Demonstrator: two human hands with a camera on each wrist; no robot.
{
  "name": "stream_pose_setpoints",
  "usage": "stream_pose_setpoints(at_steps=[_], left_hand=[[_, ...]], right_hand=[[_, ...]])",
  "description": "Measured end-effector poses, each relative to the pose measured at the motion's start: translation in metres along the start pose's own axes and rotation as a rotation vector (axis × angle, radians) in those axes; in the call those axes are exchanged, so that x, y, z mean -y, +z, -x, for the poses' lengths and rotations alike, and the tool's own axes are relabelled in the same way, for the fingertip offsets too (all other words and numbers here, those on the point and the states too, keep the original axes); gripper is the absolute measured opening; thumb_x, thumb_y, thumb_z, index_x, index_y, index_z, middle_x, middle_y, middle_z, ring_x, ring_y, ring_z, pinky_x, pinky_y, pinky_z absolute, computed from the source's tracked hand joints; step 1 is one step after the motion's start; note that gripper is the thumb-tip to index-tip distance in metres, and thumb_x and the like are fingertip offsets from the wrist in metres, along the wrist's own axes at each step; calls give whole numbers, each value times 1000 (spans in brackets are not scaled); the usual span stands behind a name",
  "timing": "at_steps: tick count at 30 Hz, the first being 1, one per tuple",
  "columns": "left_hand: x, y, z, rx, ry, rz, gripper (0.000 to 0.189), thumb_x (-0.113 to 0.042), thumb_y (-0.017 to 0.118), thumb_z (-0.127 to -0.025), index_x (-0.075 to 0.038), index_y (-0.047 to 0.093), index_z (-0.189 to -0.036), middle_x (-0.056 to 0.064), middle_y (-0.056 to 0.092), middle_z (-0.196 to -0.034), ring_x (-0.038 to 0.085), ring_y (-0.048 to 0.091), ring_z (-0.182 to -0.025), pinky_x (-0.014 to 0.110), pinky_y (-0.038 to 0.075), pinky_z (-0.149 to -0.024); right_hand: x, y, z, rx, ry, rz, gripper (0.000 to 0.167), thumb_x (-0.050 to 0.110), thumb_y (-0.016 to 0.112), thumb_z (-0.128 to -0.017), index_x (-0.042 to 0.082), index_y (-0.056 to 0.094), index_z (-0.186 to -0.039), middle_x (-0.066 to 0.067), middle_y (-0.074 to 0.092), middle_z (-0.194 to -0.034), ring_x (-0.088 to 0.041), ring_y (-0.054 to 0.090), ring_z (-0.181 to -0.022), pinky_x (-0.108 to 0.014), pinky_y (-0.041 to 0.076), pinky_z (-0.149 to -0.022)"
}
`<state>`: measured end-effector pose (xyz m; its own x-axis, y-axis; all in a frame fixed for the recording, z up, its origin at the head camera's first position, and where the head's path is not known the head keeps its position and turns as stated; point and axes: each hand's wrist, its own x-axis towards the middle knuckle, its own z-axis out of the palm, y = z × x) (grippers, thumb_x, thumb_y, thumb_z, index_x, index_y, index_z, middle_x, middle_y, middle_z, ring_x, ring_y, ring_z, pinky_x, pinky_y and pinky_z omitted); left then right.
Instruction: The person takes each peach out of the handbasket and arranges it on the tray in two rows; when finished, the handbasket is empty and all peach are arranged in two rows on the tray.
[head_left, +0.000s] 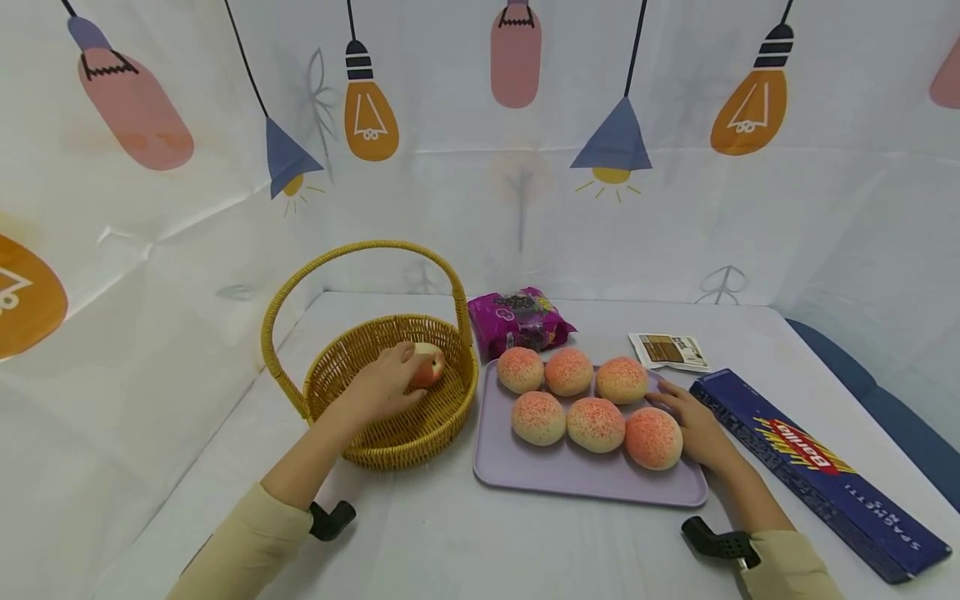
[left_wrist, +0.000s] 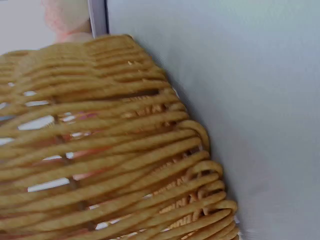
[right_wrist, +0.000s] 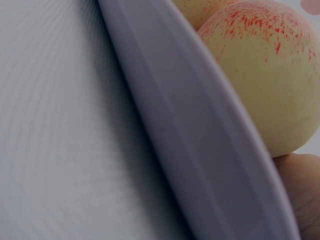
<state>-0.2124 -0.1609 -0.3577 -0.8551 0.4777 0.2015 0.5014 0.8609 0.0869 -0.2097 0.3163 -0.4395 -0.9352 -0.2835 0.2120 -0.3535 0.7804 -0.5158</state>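
Observation:
In the head view my left hand [head_left: 382,385] reaches into a yellow wicker basket [head_left: 405,457] with a tall arched handle. Its fingers curve round the near side of a red-and-cream apple [head_left: 430,367] inside. The left wrist view shows the basket's woven wall [left_wrist: 110,150]; the hand is not visible there. My right hand [head_left: 697,427] lies at the right edge of a lilac tray [head_left: 570,478], beside the nearest right peach [head_left: 654,439], with fingers extended behind it. That cream, pink-speckled peach [right_wrist: 265,75] hides the thumb from the head view.
Several more peaches [head_left: 596,425] stand in two rows on the tray. A purple snack bag [head_left: 521,323] lies behind it, and a small white-and-brown packet [head_left: 670,352] at the back right. A long blue spaghetti box [head_left: 817,475] lies right of the right hand.

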Motion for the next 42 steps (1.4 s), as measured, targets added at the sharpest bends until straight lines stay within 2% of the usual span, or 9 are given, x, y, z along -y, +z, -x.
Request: stream_pose_setpoints(at_steps=[6,15,22,27,31,34,42], left_hand=[[-8,-5,0,-9,1,-2,55,-32,66,-83,-6,48,-129,26,39,-131,42,46,-111,49,49,-76],[-10,-2,-6,38,-19,69,51,-36,59,-88,-8,49,-129,25,37,-135,40,43,-117,51,48,-78],[-14,6,-14,89,35,120,56,-33,60,-88,-3,44,-133,23,43,-128,33,49,-112,44,44,-88],[-18,12,-18,124,55,150,60,-30,58,-89,-3,36,-138,23,40,-129,31,52,-107,41,46,-86],[-20,16,-22,141,61,202,57,-24,58,-90,-2,35,-138,25,34,-136,37,46,-116,45,41,-92],[-20,18,-24,145,61,240,55,-21,59,-90,-2,37,-136,27,30,-139,40,40,-121,48,37,-96],[-19,25,-28,85,105,237,53,-16,62,-87,-1,39,-132,29,33,-134,45,47,-110,53,40,-90]], right_hand=[[-2,0,0,4,6,0,41,16,57,-87,-4,53,-123,-30,30,-138,-54,27,-122,-68,22,-91],[-1,-1,-1,-10,-15,7,39,15,56,-88,-4,54,-122,-30,31,-137,-54,27,-121,-69,23,-90],[-1,-1,-1,-4,-7,-4,39,16,55,-88,-4,53,-122,-30,31,-138,-53,27,-122,-68,22,-92],[1,0,-1,-12,-8,-4,38,15,56,-88,-4,54,-122,-30,32,-137,-53,27,-122,-67,23,-92],[1,2,-1,-16,-5,-3,38,15,56,-88,-4,55,-121,-30,32,-137,-53,28,-122,-67,23,-92],[1,3,-1,-15,-5,-5,38,15,57,-88,-4,55,-121,-30,32,-137,-53,28,-122,-67,23,-92],[3,0,-1,-20,-11,2,37,14,56,-87,-4,55,-120,-30,33,-137,-53,28,-122,-67,23,-92]])
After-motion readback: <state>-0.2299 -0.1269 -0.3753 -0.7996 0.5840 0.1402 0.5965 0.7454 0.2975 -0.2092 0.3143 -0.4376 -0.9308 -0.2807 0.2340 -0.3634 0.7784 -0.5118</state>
